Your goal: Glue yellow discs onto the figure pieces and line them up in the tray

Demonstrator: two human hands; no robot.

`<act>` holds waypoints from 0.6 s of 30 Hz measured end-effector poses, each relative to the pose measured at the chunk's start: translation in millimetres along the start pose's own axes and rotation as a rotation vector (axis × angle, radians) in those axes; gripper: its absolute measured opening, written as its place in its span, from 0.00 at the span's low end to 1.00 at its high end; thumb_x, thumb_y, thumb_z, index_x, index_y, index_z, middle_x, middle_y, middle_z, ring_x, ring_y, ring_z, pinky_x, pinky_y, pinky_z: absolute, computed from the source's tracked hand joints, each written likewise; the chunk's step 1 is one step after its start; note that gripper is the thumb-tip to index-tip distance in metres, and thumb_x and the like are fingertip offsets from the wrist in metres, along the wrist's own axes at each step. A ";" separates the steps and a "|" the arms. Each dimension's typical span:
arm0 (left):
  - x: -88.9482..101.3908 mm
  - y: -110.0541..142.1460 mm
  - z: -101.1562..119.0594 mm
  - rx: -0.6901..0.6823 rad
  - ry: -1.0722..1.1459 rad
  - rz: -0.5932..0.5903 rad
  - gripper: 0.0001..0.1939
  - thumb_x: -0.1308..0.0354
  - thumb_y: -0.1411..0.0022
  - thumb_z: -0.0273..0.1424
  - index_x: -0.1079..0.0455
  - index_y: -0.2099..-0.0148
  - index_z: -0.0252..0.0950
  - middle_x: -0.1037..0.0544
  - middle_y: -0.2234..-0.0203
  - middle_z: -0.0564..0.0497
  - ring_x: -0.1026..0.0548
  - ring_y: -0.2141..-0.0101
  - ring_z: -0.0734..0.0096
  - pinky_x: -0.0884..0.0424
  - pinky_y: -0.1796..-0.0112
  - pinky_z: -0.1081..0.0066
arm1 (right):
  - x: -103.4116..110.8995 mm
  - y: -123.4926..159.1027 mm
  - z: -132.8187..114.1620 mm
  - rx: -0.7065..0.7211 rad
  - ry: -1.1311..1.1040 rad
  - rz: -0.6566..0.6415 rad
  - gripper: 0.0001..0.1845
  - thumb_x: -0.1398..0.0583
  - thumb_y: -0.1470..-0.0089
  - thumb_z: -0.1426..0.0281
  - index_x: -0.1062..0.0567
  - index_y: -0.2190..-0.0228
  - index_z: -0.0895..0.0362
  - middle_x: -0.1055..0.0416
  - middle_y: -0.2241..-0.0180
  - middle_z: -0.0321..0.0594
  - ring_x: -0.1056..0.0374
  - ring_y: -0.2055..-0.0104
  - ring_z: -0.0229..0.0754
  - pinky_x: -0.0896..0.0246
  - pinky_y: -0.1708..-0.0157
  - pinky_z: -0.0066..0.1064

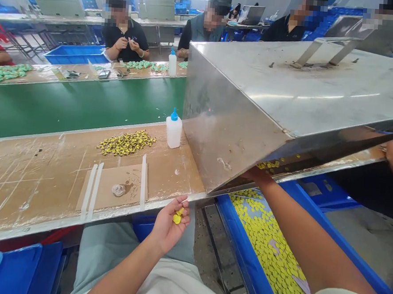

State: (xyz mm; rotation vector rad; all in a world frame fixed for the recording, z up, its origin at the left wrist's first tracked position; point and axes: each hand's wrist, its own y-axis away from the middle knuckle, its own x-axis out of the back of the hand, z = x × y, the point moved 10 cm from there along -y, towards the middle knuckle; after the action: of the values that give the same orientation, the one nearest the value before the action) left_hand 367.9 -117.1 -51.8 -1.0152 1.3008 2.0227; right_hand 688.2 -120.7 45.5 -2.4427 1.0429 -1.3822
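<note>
L fingers were curled round a few yellow discs (177, 218), L hand (169, 225) palm up; exact no. unclear, some part-covered. R hand (256, 173) was mostly hidden under the metal hood (231, 122), so couldn't tell if its fingers gripped or not. L fingertips were right by the tabletop's (164, 180) front edge; open strip btwn cardboard mat (105, 192) & hood, whose side wall limited room on R. Held discs sat tilted, flat faces approx. twd camera; round, so equal each way. More discs filled a blue tray (234, 224) below R forearm (295, 219), long axis hood to bottom R, far end cut off. Beyond mat: yellow-and-black pile (128, 143), plastic bottle (174, 133).
</note>
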 end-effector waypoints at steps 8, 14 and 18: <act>11.6 14.0 -8.0 0.084 -0.212 -0.047 0.10 0.39 0.48 0.23 0.23 0.62 0.25 0.27 0.73 0.48 0.38 0.82 0.85 0.53 0.83 0.80 | 35.2 114.7 -101.3 0.209 -0.053 -0.191 0.06 0.32 0.52 0.59 0.20 0.77 0.45 0.23 0.78 0.37 0.27 0.80 0.43 0.36 0.84 0.31; 10.5 44.7 -15.5 0.191 -0.279 -0.132 0.22 0.34 0.44 0.41 0.21 0.57 0.25 0.29 0.73 0.47 0.37 0.78 0.83 0.51 0.79 0.79 | -21.8 186.7 -224.7 0.398 -0.379 -0.157 0.11 0.35 0.49 0.78 0.22 0.64 0.51 0.23 0.70 0.37 0.27 0.69 0.41 0.29 0.70 0.32; 23.2 66.8 26.2 0.024 -0.285 -0.091 0.18 0.33 0.44 0.34 0.22 0.53 0.27 0.33 0.73 0.50 0.40 0.76 0.84 0.49 0.78 0.81 | -53.5 167.7 -263.5 0.489 -0.384 -0.070 0.12 0.34 0.49 0.79 0.21 0.65 0.51 0.25 0.69 0.39 0.32 0.66 0.41 0.33 0.67 0.35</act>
State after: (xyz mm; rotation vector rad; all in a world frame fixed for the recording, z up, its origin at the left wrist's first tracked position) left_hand 296.1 -119.1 -29.2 -0.7295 1.1053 1.9918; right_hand 376.0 -159.5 83.4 -2.2529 0.4686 -0.9760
